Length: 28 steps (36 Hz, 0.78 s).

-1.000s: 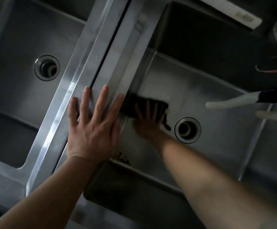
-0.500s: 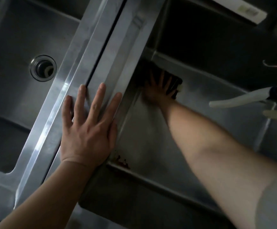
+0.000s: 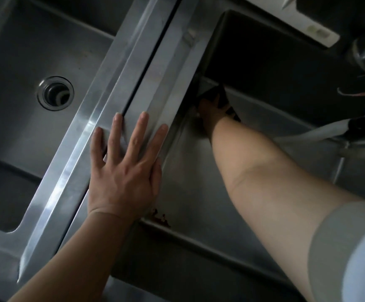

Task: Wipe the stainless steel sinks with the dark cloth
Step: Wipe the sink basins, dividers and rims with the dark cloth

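1. Head view, general layout: two stainless steel basins lie side by side, the left sink (image 3: 20, 68) and the right sink (image 3: 199, 192), parted by a bright steel divider rim (image 3: 146, 62) that runs from near left to far right across the frame.
2. Head view, left hand (image 3: 125, 171): I see it laid palm-down on the divider rim, fingers spread flat and apart, thumb edge along the lip of the right sink. It holds nothing.
3. Head view, right hand (image 3: 210, 110): it reaches deep into the far left corner of the right sink, pressed flat on the dark cloth (image 3: 222, 99). The fingers (image 3: 215, 103) look spread over the fabric, though shadow blurs them; I cannot tell whether any of them pinch it.
4. Head view, dark cloth: it sits on the sink floor in that far left corner, just beside the side wall below the divider rim and touching the foot of the far wall. A corner of it trails out to the right of the wrist.
5. Head view, surroundings: a round drain (image 3: 55, 93) shows in the left sink. A reddish-brown stain (image 3: 161, 219) marks the near left corner of the right sink. A pale hose (image 3: 321, 132) with a dark end crosses in from the right edge. A grey sleeve (image 3: 351, 247) covers the right upper arm.
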Each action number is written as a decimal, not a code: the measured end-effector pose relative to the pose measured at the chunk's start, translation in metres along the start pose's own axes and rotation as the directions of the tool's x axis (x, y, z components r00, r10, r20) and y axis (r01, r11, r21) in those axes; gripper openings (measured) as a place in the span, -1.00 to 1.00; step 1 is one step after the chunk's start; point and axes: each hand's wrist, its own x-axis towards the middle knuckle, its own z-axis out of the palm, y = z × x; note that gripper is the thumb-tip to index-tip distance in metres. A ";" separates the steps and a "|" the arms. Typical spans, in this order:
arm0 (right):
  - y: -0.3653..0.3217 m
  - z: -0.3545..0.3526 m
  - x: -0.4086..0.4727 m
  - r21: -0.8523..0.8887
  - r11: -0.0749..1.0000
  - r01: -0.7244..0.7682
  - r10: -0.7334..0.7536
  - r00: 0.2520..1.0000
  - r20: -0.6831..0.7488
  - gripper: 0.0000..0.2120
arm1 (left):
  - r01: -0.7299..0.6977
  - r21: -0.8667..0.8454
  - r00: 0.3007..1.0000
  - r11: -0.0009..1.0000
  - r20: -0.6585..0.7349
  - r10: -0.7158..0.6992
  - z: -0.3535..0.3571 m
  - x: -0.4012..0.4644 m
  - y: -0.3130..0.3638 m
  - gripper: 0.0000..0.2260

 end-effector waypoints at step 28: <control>0.118 0.165 -0.195 -0.602 0.299 0.740 -0.270 0.671 0.690 -0.35 | 0.242 -0.339 0.967 0.909 0.006 -0.255 -0.013 -0.114 -0.009 -0.56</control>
